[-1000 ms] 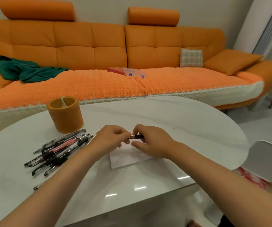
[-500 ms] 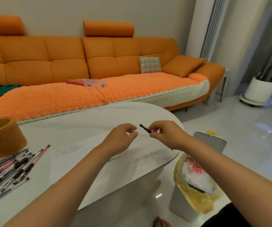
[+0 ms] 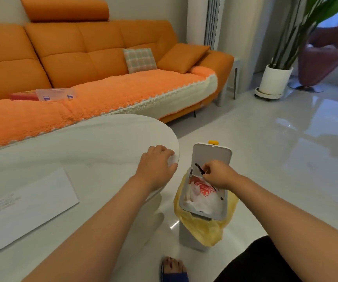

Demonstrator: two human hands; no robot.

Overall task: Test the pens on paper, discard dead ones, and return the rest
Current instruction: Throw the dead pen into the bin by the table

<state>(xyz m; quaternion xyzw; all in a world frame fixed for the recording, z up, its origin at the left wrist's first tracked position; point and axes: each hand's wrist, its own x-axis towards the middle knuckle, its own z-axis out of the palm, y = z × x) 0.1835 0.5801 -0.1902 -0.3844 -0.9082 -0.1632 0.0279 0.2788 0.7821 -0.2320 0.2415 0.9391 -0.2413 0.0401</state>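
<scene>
Glossy pale floor tiles fill the right of the room, and on them, just beside the table's rounded end, stands the small grey pedal bin (image 3: 202, 213) with its lid (image 3: 212, 154) tipped up. Over its mouth the right hand (image 3: 218, 174) pinches a slim black pen (image 3: 199, 168) between thumb and curled fingers, the pen's free end slanting up toward the lid.

A second ago both hands held this pen above the paper. Now only the right hand has it, carried off the table to the bin. That points to a pen judged dead and about to be dropped; it has not yet been let go.

The left hand (image 3: 156, 165) rests on the table (image 3: 82, 143) near its edge, fingers loosely bent and holding nothing.

Inside the bin lies crumpled white plastic with red print (image 3: 201, 191), and a thin yellow liner bag (image 3: 204, 228) spills over the rim. The tabletop is smooth, white and faintly veined; the flat test sheet (image 3: 32, 200) lies on it, well left. Behind stands an orange sofa (image 3: 103, 47) with a nubbly cover.
</scene>
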